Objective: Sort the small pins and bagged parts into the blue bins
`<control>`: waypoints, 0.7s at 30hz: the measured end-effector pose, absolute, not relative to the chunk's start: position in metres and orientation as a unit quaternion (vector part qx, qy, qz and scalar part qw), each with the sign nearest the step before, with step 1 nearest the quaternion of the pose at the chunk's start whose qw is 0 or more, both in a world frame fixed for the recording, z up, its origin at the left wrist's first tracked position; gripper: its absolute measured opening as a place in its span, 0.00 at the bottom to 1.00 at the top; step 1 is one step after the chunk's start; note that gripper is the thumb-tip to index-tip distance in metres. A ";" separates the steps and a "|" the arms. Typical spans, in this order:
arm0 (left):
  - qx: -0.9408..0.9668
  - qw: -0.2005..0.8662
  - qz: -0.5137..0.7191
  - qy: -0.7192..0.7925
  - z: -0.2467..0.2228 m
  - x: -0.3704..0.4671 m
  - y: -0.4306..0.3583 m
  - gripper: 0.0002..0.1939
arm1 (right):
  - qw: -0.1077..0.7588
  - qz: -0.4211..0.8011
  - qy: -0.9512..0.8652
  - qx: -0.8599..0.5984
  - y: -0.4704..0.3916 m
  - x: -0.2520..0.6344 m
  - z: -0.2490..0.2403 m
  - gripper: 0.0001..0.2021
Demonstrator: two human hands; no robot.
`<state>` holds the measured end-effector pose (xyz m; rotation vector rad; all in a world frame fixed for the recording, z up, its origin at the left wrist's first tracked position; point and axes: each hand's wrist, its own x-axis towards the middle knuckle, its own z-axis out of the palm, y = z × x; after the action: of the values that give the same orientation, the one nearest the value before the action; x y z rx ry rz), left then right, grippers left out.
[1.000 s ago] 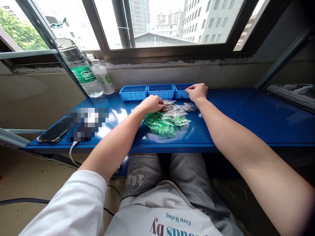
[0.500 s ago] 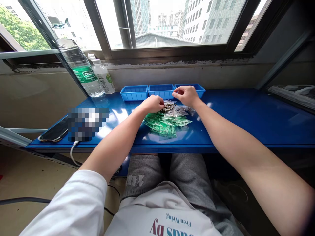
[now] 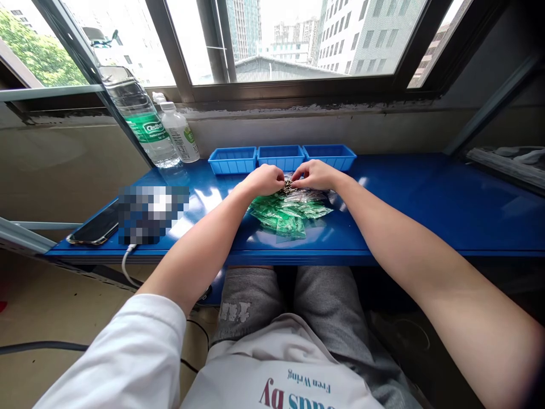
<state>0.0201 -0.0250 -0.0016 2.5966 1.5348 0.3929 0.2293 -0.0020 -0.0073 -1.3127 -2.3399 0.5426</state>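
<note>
A pile of small bags lies on the blue table: green plastic bags (image 3: 283, 218) in front, clear plastic bags (image 3: 302, 196) behind them. At the back of the pile are small metal pieces (image 3: 288, 186), like screws, too small to name surely. My left hand (image 3: 267, 180) rests at the left of these pieces, fingers curled closed; whatever they hold is hidden. From the right, my right hand (image 3: 315, 175) reaches to the same pieces, thumb and forefinger a little apart at them, with nothing visible between.
Three blue bins, a left bin (image 3: 233, 161), a middle bin (image 3: 281, 156) and a right bin (image 3: 330, 156), stand in a row behind the pile. A large water bottle (image 3: 147, 128) and a smaller bottle (image 3: 181, 133) stand back left. A phone (image 3: 96, 226) lies near a blurred patch and white cable (image 3: 125, 264).
My right hand has come down and left from over the right bin to the metal pieces. My left hand has stayed in place.
</note>
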 end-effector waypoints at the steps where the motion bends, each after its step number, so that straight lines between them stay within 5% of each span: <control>1: 0.852 0.049 0.129 0.505 -0.001 0.020 -0.025 0.14 | 0.200 0.197 -0.834 -0.475 -0.003 0.229 -0.007 0.13; 11: 0.853 0.050 0.131 0.503 -0.002 0.020 -0.024 0.13 | 0.178 0.192 -0.821 -0.507 -0.012 0.221 0.001 0.06; 21: 0.850 0.059 0.132 0.507 -0.001 0.019 -0.025 0.13 | 0.220 0.195 -0.833 -0.469 -0.011 0.222 -0.001 0.08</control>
<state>0.0192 -0.0252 -0.0011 2.5736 1.5351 0.3994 0.2219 -0.0114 -0.0012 -1.2955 -2.3038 0.5381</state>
